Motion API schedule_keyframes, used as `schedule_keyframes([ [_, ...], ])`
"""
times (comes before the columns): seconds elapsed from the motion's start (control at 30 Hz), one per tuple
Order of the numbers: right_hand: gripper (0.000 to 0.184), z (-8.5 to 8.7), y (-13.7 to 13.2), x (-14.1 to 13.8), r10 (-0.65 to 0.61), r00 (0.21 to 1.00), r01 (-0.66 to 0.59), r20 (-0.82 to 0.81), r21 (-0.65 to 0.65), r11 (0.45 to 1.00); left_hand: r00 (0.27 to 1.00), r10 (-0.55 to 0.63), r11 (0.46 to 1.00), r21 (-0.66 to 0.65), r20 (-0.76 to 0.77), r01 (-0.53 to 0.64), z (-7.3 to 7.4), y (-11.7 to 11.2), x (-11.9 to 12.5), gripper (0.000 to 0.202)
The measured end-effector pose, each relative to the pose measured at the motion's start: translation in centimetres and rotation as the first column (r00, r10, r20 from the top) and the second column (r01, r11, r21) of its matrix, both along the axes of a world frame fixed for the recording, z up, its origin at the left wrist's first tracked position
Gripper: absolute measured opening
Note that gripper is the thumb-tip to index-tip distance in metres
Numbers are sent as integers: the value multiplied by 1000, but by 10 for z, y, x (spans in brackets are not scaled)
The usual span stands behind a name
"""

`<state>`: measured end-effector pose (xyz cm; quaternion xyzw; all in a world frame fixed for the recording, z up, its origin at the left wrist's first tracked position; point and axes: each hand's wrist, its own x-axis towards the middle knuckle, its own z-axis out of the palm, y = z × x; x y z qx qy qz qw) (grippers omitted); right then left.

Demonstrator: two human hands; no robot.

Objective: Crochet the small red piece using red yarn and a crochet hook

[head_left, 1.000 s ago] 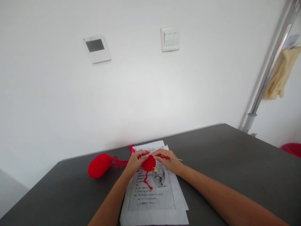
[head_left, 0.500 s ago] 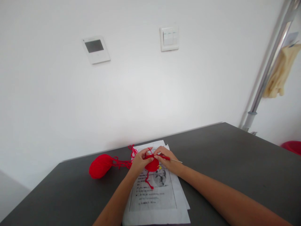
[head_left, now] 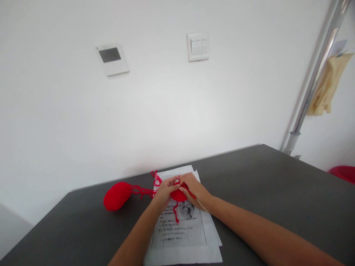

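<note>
A small round piece of red crochet work [head_left: 179, 195] is pinched in my left hand [head_left: 165, 189] at its upper left edge. My right hand [head_left: 195, 187] is closed around a crochet hook [head_left: 200, 203] with a red grip and a thin pale shaft that slants down toward the wrist. The hook's tip is at the top edge of the work, partly hidden by my fingers. A short red yarn tail [head_left: 176, 213] dangles below the piece. Red strands run left to a ball of red yarn [head_left: 118, 196] on the table.
Printed sheets of paper [head_left: 183, 251] lie under my hands on the dark grey table [head_left: 263, 192]. Behind stands a white wall with a panel [head_left: 113, 60] and a light switch [head_left: 198, 47]. At right are a metal pole [head_left: 313, 81], a pale yellow glove [head_left: 328, 87] and something red [head_left: 342, 173].
My right hand has turned, so the hook's shaft slopes more steeply downward. The fingers of both hands have drawn closer together, and the yellow bit at the work's edge no longer shows.
</note>
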<state>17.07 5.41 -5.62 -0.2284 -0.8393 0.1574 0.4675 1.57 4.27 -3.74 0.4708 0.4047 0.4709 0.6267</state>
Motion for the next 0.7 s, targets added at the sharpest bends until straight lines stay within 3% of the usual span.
schedule_keyframes([
  [0.13,10,-1,3,5,54,998,-59,-44,-116,992,984,-176,980,-89,31,178,9,-4,-16,46],
  [0.23,12,-1,4,6,90,993,-99,-78,-118,988,976,-217,969,-115,34,219,10,-4,-24,48],
  [0.7,13,7,3,8,182,983,-184,35,63,981,991,-132,987,-93,5,132,7,-1,-28,50],
])
